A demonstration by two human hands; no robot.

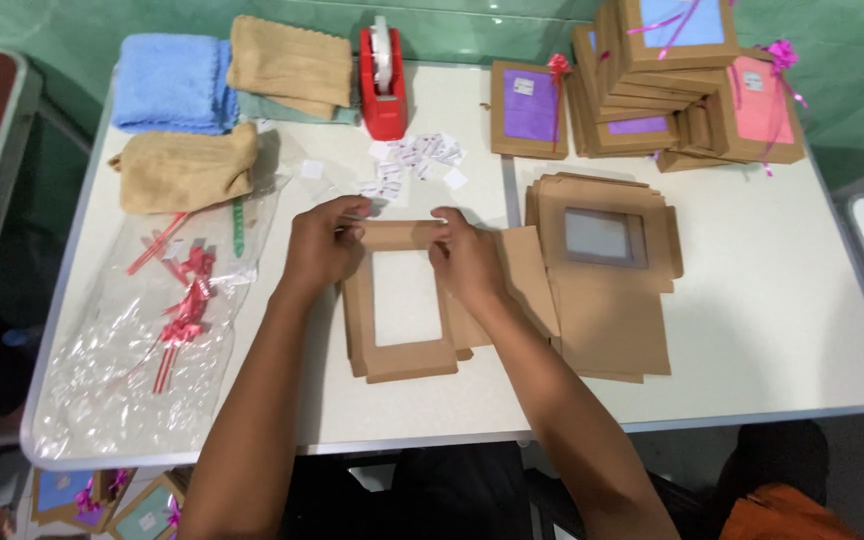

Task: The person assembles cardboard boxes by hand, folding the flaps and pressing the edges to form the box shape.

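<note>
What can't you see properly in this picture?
- Head view: the far edge of the flat cardboard box is covered by the left hand and right hand.
- The small white stickers are too small to make out.
- The top of the stack of finished boxes is cut off by the picture's upper edge.
- The boxes under the table are mostly hidden by it.

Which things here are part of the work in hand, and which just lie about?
In use: left hand and right hand on the flat windowed box blank; blank stack; stickers; tape dispenser; finished boxes.
Lying about: folded towels; bag of ribbons.
</note>
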